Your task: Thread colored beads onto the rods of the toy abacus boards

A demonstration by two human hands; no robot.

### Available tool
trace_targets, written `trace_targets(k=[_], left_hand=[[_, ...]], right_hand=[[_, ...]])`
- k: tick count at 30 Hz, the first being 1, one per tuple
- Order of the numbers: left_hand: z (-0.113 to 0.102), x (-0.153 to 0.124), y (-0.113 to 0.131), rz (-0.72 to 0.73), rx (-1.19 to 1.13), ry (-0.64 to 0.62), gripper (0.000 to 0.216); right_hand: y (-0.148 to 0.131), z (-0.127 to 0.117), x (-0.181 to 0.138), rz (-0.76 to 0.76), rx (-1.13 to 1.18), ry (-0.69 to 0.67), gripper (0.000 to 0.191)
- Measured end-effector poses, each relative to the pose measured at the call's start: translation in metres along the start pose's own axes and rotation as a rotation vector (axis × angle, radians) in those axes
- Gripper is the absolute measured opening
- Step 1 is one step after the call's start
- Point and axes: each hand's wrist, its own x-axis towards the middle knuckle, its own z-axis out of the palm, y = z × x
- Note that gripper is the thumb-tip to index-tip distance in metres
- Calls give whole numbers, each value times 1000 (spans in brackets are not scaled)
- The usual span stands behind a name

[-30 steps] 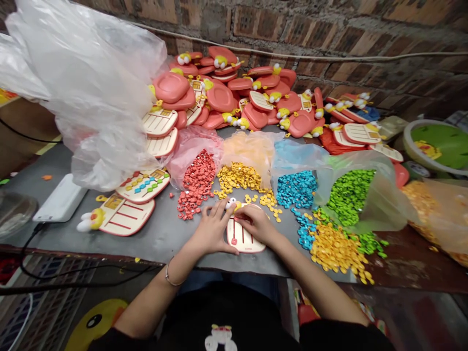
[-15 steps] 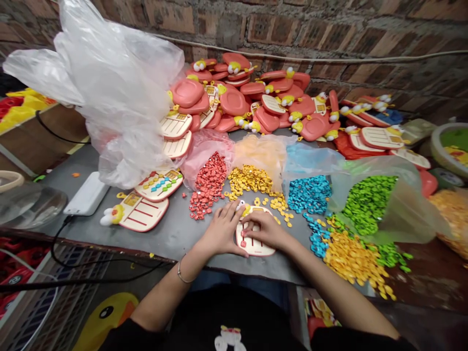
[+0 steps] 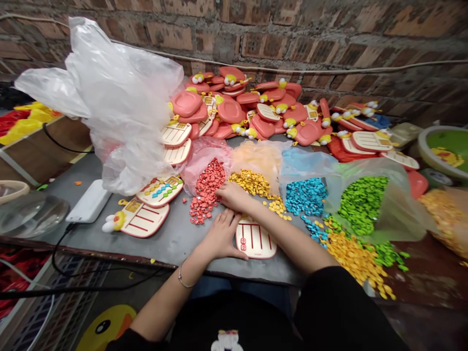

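My left hand (image 3: 222, 236) grips the left side of a cream toy board (image 3: 258, 243) with a red rim, its thumb at the lower edge and its fingers near the top. Two small red beads (image 3: 243, 244) sit in the leftmost slot; the other slots in view hold none. Crossing over the board's top end, my right hand (image 3: 234, 196) has its bent fingertips at the edge of the red bead pile (image 3: 209, 190). Whatever is between those fingertips is hidden. Just beyond this hand lie yellow beads (image 3: 252, 181).
Blue beads (image 3: 307, 195) and green beads (image 3: 363, 200) spill from bags on the right, with loose yellow-orange pieces (image 3: 358, 256) in front. To the left are a bead-filled board (image 3: 161, 191), a slotted board (image 3: 146, 219) and a white power bank (image 3: 88, 201). Red-backed boards (image 3: 230, 109) heap by the wall.
My right hand has left the board's left slot and moved up and left to the red beads. My left hand stays on the board. The camera view has shifted slightly.
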Motion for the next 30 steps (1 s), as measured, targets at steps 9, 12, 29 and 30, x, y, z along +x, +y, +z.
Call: trace_targets(k=[9, 12, 29, 30], left_hand=[[3, -1, -4, 45, -10, 39, 138], [3, -1, -5, 62, -11, 47, 137], [-1, 1, 0, 81, 42, 63, 136], [-1, 1, -1, 81, 38, 66, 136]], right_hand=[[18, -39, -132, 117, 466, 365, 9], [27, -26, -165, 196, 333, 356, 11], [-1, 19, -150, 231, 442, 321, 14], [-5, 21, -143, 226, 449, 314, 12]])
